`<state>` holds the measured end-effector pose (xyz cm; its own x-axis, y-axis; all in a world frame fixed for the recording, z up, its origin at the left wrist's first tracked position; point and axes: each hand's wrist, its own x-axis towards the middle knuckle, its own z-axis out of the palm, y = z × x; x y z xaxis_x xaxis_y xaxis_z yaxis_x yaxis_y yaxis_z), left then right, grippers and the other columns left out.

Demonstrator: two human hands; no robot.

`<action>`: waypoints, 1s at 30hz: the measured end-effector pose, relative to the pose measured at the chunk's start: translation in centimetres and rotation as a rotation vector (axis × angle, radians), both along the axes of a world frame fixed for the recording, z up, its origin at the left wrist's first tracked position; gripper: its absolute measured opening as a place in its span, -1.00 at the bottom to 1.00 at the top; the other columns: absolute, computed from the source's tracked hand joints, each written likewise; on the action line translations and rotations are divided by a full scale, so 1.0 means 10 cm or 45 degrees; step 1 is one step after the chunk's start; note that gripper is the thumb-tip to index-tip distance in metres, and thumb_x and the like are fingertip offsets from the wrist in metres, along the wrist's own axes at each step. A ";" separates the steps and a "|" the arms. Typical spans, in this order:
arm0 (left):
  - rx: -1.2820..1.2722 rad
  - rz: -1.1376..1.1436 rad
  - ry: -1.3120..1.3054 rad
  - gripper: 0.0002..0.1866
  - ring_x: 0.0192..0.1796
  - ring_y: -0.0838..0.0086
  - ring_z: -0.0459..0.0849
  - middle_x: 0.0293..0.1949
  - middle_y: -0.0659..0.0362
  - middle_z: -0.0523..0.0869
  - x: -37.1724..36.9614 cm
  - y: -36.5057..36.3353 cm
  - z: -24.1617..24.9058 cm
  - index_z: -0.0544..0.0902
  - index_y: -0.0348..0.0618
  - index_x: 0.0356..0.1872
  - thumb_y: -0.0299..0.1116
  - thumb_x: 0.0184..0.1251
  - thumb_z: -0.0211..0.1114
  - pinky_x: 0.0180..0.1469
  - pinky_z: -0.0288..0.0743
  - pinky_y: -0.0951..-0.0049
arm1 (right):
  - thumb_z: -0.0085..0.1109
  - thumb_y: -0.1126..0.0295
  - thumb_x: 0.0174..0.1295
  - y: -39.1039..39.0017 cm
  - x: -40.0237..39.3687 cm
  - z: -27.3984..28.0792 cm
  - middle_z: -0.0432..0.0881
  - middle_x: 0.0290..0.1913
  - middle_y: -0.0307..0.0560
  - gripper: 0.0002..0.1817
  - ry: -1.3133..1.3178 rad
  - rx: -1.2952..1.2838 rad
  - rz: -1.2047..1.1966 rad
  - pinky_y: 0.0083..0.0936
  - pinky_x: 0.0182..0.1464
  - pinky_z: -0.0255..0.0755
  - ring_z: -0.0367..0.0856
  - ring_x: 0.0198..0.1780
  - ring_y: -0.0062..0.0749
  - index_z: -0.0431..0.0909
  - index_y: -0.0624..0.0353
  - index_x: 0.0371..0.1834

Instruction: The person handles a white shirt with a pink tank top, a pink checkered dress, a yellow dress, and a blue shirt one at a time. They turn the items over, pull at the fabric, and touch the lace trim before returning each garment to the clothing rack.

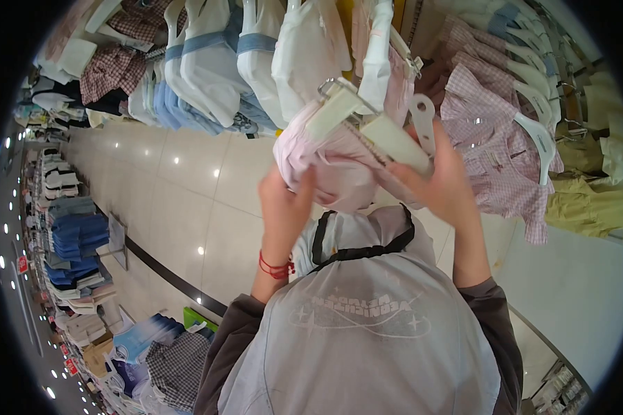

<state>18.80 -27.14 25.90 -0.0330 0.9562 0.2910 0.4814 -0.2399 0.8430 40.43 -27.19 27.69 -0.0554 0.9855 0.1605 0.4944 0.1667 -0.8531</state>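
Below your two hands spreads the tiled floor (163, 162). Beyond them hang white tops with blue trim (211, 69); pink gingham garments (488, 138) hang to their right. Between your hands is one pink garment (339, 176), slightly blurred, with one pale hanger (394, 140) along its upper edge. The hanger's long axis slants from far left to near right; its single holed tab points away from you. Your left hand (287, 200) grips the cloth, your right hand (439, 180) the hanger's near end.

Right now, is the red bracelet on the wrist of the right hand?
No, the red bracelet circles the wrist of the left hand, while the right wrist is bare.
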 end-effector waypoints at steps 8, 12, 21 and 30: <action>0.437 0.173 0.175 -0.79 -0.25 0.27 0.49 -0.33 0.05 0.50 -0.22 0.18 -0.25 0.42 -0.29 -0.29 -0.62 0.01 0.18 -0.13 0.36 0.39 | 0.04 0.50 0.11 0.53 0.34 0.11 0.50 -0.16 0.06 -0.48 0.166 -0.089 0.379 -0.46 -0.16 0.37 0.52 -0.26 -0.29 0.14 0.20 0.16; 0.194 -0.520 0.185 -0.76 -0.20 0.15 0.50 -0.28 0.03 0.51 0.32 -0.09 -0.34 0.47 -0.24 -0.26 -0.56 -0.02 0.23 -0.15 0.38 0.31 | -0.02 0.57 0.11 0.70 0.25 0.29 0.44 -0.19 -0.10 -0.37 0.572 -0.223 0.543 -0.58 -0.25 0.39 0.42 -0.35 -0.58 0.03 0.13 0.28; 0.142 -0.538 -0.061 -0.53 -0.02 0.17 0.42 -0.11 0.01 0.40 0.72 -0.22 -0.59 0.30 -0.26 -0.03 -0.56 -0.05 0.18 0.03 0.32 0.32 | -0.02 0.63 0.10 0.64 0.12 0.52 0.41 -0.02 0.00 -0.26 0.998 -0.299 0.403 -0.60 -0.32 0.43 0.42 -0.29 -0.54 -0.09 0.05 0.35; -0.236 -0.680 -0.433 -0.46 0.11 0.37 0.30 -0.01 0.11 0.28 0.70 -0.14 -0.70 0.24 -0.22 0.01 -0.49 -0.10 0.17 0.22 0.19 0.26 | 0.00 0.60 0.13 0.54 0.30 0.45 0.40 0.00 0.19 -0.26 1.245 -0.168 0.282 -0.60 -0.35 0.42 0.41 -0.24 -0.47 -0.13 0.11 0.36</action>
<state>25.85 -28.57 18.91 0.3985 0.8999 0.1772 0.0356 -0.2082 0.9774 43.46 -21.80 32.24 -0.1415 0.9821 0.1241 -0.4621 0.0453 -0.8857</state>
